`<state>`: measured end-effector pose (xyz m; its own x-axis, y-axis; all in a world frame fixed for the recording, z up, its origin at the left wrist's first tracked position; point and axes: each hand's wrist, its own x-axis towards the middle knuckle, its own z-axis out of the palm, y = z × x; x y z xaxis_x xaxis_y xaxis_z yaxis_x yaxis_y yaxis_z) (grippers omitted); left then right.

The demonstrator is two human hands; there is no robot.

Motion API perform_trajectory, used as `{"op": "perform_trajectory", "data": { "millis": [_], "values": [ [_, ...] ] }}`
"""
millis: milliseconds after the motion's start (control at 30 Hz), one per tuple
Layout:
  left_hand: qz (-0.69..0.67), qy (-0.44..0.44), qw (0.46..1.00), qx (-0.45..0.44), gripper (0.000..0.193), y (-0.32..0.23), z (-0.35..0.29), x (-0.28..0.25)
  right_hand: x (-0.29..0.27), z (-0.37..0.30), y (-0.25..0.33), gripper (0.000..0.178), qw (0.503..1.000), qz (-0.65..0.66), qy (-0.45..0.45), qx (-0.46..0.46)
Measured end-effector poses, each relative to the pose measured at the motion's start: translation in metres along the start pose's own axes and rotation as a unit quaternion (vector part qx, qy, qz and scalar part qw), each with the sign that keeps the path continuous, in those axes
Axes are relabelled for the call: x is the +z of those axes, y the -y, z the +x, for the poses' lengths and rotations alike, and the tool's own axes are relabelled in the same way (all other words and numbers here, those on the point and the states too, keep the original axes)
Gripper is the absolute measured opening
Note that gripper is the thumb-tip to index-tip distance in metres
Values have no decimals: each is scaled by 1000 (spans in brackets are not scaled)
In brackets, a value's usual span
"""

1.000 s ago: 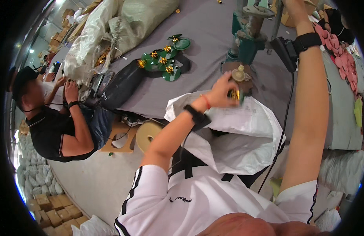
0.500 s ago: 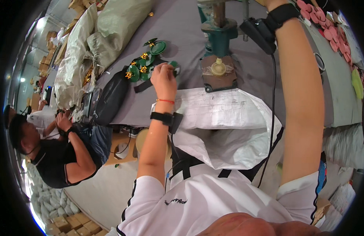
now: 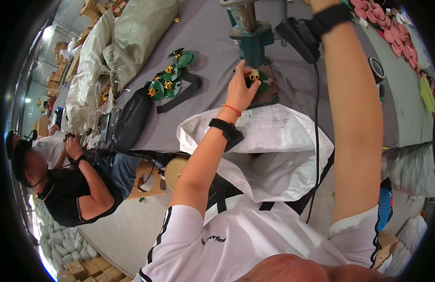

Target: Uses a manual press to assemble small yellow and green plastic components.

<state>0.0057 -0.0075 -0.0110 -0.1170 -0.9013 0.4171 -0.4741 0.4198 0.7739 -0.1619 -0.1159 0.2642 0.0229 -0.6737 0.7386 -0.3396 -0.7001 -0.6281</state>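
Note:
My left hand (image 3: 242, 90) is at the brown base block (image 3: 270, 96) of a green press (image 3: 253, 47), thumb and fingers closed round a green disc (image 3: 263, 81) with a gold flower-shaped piece on it. The disc sits under the press column, over the block; the fingers partly cover it. Up at the top edge, my right hand (image 3: 322, 3) is mostly cut off, beside the press, and its fingers are out of sight. Several similar green discs with gold pieces (image 3: 169, 80) lie in a pile left of the press.
A white woven sack (image 3: 292, 136) hangs open at the table's front edge. Left lie a black bag (image 3: 133, 117) with a strap and pale sacks (image 3: 142, 33). Pink discs (image 3: 391, 35) are heaped at the far right. A person in black (image 3: 81, 197) sits at the left.
My left hand has moved right from the green pile to the press, bringing a green disc onto the base block. My right arm stays raised beside the press.

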Motion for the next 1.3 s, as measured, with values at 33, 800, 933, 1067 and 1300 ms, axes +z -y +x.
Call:
{"op": "perform_trajectory", "data": {
  "millis": [33,800,933,1067,1300],
  "values": [
    [-4,10,1000,-8,70,4,-2,-1,-9,-15,18,35,1000,1,21,18],
    [2,82,996,38,44,23,0,-9,-14,-72,58,32,993,66,-92,-23],
    [45,229,960,157,45,-2,-54,-27,-12,-47,30,33,984,157,-77,9],
    [140,70,983,92,53,22,-52,-86,-7,-55,43,29,988,128,-76,-46],
    [447,-251,850,-122,46,144,-16,-146,-7,-46,34,29,985,158,-61,-16]
  ]
}}
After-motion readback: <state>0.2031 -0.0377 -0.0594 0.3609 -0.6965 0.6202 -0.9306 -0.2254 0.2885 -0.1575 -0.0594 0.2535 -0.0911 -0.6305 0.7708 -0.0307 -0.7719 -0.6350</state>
